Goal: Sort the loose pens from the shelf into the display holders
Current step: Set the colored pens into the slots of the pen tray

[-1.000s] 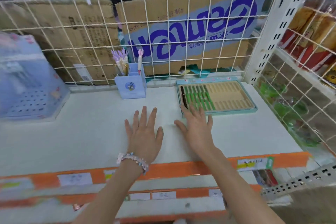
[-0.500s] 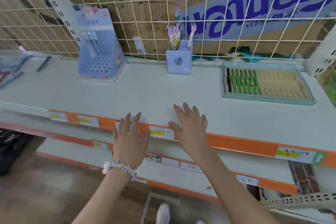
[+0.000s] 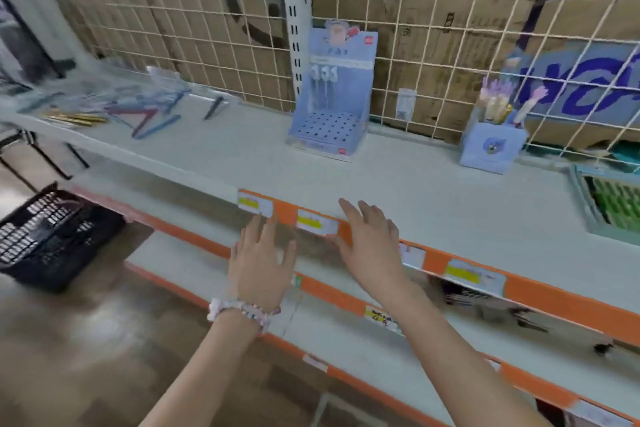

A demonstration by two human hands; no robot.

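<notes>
Pens (image 3: 138, 116) lie scattered flat, long axes mixed, far left of the blue display holder (image 3: 332, 107); left hand (image 3: 259, 263) is nearer, right hand (image 3: 372, 246) beside it, both empty, fingers spread.

Bare forearms, no sleeves, beaded bracelet (image 3: 242, 311) w/ pink, white, pale beads on left wrist

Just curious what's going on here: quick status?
Left hand and right hand open, holding nothing. Loose pens lie far left on shelf; blue holder empty. Nothing in the way.
</notes>
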